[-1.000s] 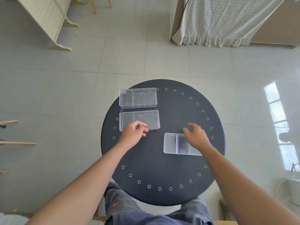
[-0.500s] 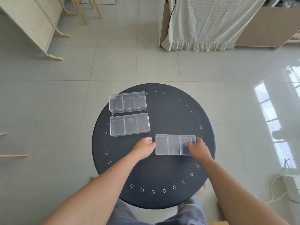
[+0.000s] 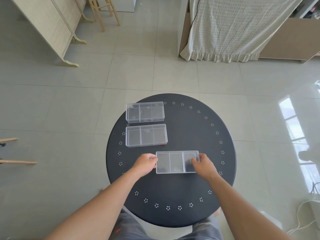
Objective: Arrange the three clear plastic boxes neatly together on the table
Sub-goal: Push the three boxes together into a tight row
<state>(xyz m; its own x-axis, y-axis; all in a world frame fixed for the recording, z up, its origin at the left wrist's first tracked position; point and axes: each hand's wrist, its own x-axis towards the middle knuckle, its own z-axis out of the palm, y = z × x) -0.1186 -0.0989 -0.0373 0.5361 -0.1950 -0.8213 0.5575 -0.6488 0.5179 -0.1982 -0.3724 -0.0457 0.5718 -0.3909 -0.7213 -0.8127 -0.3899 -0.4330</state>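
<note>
From the head camera we see our left hand (image 3: 146,163) curled against the left end of the nearest clear box (image 3: 176,161), and our right hand (image 3: 204,164) gripping its right end, so the box is clamped between the two hands. The right fingers (image 3: 194,160) reach over the rim into the right-hand compartment and cover part of it; the left fingertips are tucked out of sight against the box wall. Whether the box rests on the round black table (image 3: 173,187) or is lifted just off it, we cannot tell.

Beyond our left hand lies the middle box (image 3: 146,135), and beyond that the far box (image 3: 145,112), which hangs slightly past the table's edge. These two are close but apart, and the held box sits nearer to us and further right than both. Each has three compartments.

A small red mark shows at the middle box's near right corner; it is too small to read. No other writing is legible. Our grey trousers (image 3: 128,227) are cut off at the lower edge.
</note>
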